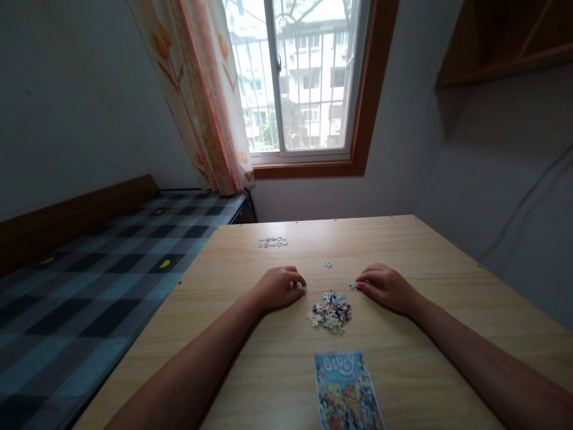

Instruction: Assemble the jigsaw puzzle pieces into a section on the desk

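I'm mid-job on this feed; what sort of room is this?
Probably a home bedroom: a blue-grey and black checked bed-like surface lies along the left wall, and a cream and orange tulip-patterned curtain hangs beside a brown-framed glass window. A pale wood-grain table stands in front.

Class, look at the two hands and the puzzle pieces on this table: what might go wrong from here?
1. The left hand and right hand flank the loose pile of puzzle pieces; a careless sweep might scatter it.
2. The small piece at the right hand's fingertips lies near the pile and could get mixed in.
3. The single piece beyond the pile could be nudged away.
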A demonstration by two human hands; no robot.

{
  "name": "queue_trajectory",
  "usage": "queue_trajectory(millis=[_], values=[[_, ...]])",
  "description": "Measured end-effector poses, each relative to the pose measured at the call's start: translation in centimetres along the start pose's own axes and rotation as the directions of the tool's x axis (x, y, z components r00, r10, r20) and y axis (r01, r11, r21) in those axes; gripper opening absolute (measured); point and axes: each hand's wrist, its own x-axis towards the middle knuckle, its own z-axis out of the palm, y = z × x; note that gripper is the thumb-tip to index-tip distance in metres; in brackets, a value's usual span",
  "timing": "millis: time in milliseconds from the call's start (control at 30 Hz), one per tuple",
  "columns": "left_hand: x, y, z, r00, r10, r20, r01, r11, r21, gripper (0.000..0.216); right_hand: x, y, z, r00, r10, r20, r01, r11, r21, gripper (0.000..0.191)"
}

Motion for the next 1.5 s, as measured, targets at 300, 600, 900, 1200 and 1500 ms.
queue_trajectory(millis=[300,600,900,1200,1500], values=[[-0.3,-6.0,-1.7,0.949,-0.228,-0.218,0.279,0.929,0.242,0.026,0.0,-0.2,0.0,1.0,0.008,-0.003,-0.008,1.0,0.011,0.024],[-0.9,-8.5,-2.2,0.736,-0.52,-0.432,0.636,0.75,0.182,0.026,-0.2,0.1,0.1,1.0,0.011,0.02,-0.011,1.0,0.001,0.026],[-0.7,-7.4,-1.8,0.834,-0.423,-0.355,0.525,0.805,0.276,0.027,-0.1,0.2,0.1,0.999,0.022,0.027,-0.022,1.0,-0.007,0.026],[-1.0,-8.7,-1.4,0.785,-0.469,-0.406,0.599,0.741,0.302,0.034,-0.1,0.2,0.2,0.999,0.026,0.02,-0.026,1.0,-0.018,0.026],[-0.9,-8.9,-1.3,0.761,-0.455,-0.462,0.612,0.74,0.279,0.035,-0.1,0.1,0.1,0.999,0.039,0.035,-0.039,0.999,-0.009,0.026]])
